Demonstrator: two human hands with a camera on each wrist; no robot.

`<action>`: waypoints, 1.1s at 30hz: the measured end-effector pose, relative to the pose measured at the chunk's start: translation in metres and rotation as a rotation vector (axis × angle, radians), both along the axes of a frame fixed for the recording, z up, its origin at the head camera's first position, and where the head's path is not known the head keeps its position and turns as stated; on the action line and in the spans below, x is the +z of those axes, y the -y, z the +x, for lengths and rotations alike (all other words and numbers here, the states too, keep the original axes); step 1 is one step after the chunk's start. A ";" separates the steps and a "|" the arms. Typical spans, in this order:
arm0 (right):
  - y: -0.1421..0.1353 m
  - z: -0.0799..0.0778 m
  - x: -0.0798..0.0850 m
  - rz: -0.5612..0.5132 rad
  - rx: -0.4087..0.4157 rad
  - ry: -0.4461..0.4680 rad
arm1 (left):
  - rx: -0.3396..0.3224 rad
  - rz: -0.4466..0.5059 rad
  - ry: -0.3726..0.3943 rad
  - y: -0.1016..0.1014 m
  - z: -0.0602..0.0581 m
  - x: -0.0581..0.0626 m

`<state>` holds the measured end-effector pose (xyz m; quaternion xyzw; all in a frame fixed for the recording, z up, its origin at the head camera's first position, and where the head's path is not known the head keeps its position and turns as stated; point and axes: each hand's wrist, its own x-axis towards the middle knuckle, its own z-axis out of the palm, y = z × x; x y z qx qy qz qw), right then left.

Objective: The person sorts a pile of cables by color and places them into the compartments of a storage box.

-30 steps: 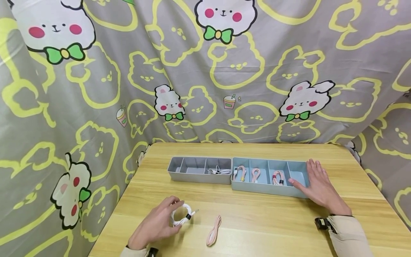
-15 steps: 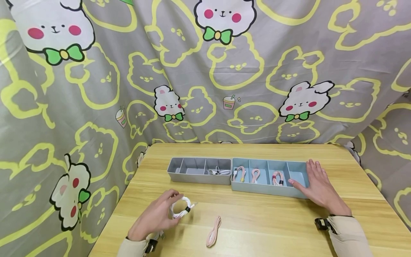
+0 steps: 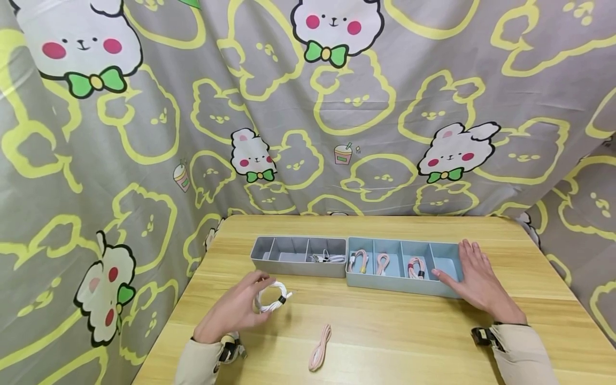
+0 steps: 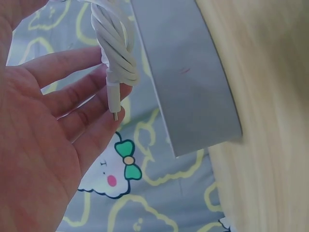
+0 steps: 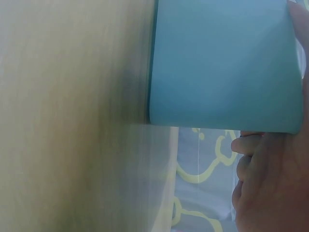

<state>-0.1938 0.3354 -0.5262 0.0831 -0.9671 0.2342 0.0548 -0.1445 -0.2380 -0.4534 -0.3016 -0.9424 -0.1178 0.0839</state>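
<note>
My left hand (image 3: 236,310) holds a coiled white cable (image 3: 272,307) between thumb and fingers, in front of the grey divided box (image 3: 298,268). A black strap (image 3: 282,300) binds the coil. In the left wrist view the metal plug tip (image 4: 116,116) points down past the fingers. My right hand (image 3: 483,283) rests at the right end of the light blue divided box (image 3: 399,283), its fingers straight along the end and the thumb on the front rim. A pink cable (image 3: 320,350), looped into a long bundle, lies on the table between the hands.
Three pink cable bundles, one with a yellow strap (image 3: 363,269), lie in separate blue box compartments. White cables (image 3: 327,257) fill the grey box's right compartment. Beside my left wrist, a pale item (image 3: 242,352) is partly hidden. A patterned curtain (image 3: 308,107) hangs behind the table.
My left hand has moved slightly away from me, toward the grey box, carrying the white cable. More of the pale item by the left wrist shows. My right hand has stayed put.
</note>
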 end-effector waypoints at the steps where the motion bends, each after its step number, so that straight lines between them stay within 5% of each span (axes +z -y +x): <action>1: 0.000 0.000 0.000 0.001 -0.001 -0.004 | 0.001 -0.001 0.000 0.000 -0.002 0.001; 33: 0.001 0.000 0.002 0.001 0.001 0.023 | -0.010 0.003 0.014 -0.002 -0.054 0.035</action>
